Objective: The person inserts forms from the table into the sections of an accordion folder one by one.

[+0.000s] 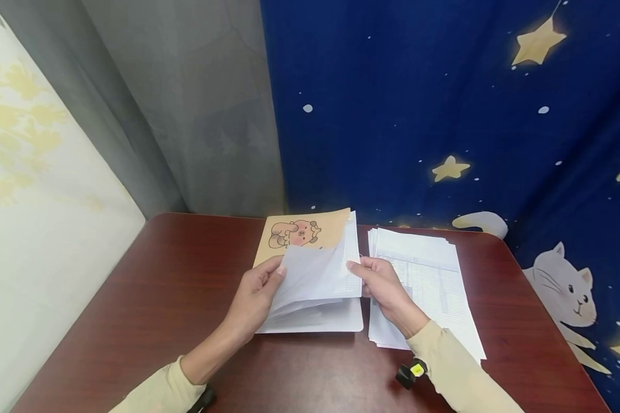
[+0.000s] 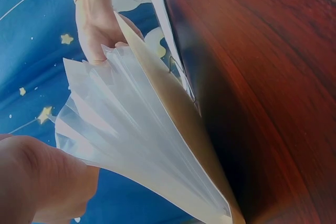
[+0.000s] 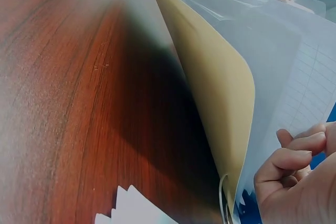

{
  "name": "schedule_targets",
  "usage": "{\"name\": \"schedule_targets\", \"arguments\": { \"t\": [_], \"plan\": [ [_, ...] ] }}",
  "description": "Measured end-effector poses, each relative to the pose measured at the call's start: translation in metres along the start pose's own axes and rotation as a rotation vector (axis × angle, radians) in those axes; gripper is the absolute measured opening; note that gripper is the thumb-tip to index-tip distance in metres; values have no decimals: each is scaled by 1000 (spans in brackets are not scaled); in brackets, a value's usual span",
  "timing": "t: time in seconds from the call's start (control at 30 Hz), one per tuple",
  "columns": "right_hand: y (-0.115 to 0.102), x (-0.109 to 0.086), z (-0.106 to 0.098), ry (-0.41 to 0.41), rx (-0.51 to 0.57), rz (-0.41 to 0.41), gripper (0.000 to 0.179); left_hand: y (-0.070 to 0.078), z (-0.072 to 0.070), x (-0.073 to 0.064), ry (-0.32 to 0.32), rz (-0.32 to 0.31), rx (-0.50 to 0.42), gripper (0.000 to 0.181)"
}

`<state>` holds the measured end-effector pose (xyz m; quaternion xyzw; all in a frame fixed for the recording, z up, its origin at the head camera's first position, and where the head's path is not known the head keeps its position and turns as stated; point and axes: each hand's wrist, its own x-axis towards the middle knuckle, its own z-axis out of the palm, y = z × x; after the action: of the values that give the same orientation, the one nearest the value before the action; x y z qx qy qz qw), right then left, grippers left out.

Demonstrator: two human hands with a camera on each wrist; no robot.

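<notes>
A tan display book (image 1: pixel 276 226) with a cartoon bear on its cover lies opened on the table. Its clear plastic sleeves (image 2: pixel 126 114) fan out above a tan cover. My left hand (image 1: pixel 253 298) pinches the left edge of a raised sleeve, thumb on top. On the opposite side, my right hand (image 1: pixel 384 281) pinches the right edge of a white sheet with a printed grid (image 3: pixel 315 82), its fingers curled underneath. The sheet overlaps the clear sleeve; how deep it sits inside cannot be told. Just right of the book is a stack of printed papers (image 1: pixel 434 298).
The dark red wooden table (image 1: pixel 186 275) extends around the book. Beyond its far edge hang a grey curtain (image 1: pixel 196 115) and a blue curtain (image 1: pixel 372 115) with stars and a cat. A thin elastic loop (image 3: pixel 222 198) hangs at the tan cover's edge.
</notes>
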<state>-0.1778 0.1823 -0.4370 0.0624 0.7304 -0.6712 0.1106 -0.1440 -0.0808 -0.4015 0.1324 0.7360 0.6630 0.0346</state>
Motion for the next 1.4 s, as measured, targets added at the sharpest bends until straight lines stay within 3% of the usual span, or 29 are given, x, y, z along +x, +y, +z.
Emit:
{"name": "schedule_targets", "arguments": {
  "t": [0.37,0.87,1.4],
  "plan": [
    [-8,1,8,61,-47,-23,30,2,-2,2,-5,-8,-9,28],
    [-10,6,15,71,-73,-54,29,1,-2,2,-13,-5,-10,29],
    [-18,7,25,0,-52,-86,28,1,0,2,-15,1,-23,28]
  ]
}}
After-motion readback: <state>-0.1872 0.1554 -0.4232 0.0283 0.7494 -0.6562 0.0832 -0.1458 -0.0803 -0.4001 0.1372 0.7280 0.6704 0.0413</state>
